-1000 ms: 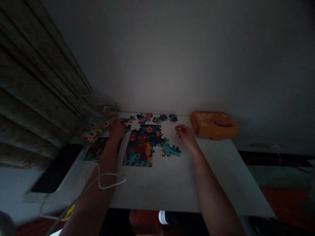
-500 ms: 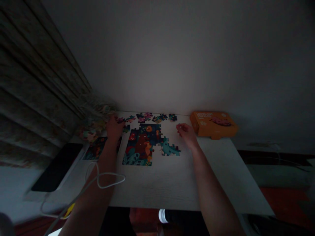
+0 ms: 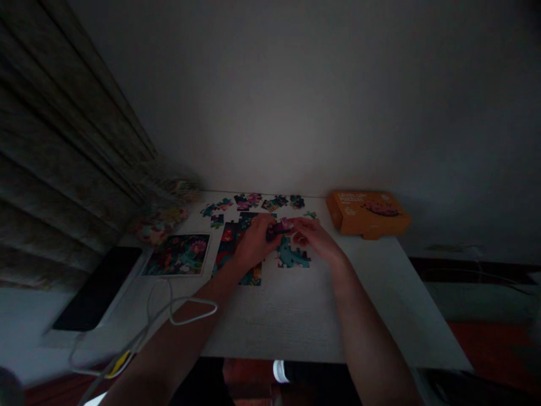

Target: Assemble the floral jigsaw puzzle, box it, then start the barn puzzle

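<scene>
A picture card lies flat at the left of the white tabletop. The left hand and right hand meet over the half-made puzzle. Their fingers pinch one pink puzzle piece between them. Loose pieces lie behind. An orange box sits far right.
</scene>
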Demonstrator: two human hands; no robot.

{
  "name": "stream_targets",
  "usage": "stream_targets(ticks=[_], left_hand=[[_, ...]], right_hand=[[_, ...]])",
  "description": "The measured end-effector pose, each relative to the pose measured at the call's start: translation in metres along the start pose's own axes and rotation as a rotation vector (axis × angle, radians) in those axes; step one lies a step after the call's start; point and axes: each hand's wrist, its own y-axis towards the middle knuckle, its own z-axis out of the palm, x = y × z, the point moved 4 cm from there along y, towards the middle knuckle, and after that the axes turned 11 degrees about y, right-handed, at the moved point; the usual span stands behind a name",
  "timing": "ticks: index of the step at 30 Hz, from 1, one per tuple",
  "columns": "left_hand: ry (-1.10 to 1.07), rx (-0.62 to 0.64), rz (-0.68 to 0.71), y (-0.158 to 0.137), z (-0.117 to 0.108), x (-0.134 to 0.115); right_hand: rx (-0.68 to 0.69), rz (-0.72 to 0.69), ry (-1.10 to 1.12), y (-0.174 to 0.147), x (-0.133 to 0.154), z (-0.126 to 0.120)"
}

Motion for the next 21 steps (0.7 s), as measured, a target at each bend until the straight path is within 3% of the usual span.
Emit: stream_targets(ticks=[4, 13, 21], left_hand=[[0.025, 0.007, 0.109, -0.002, 0.002, -0.008], [0.117, -0.001, 0.174, -0.004, 0.008, -0.015], [0.153, 0.223, 0.161, 0.000, 0.005, -0.013]], right_hand=[[0.077, 0.018, 0.063, -0.002, 0.001, 0.003], [0.064, 0.052, 0.062, -0.004, 0.003, 0.005], [-0.212, -0.124, 0.080, -0.001, 0.012, -0.026]])
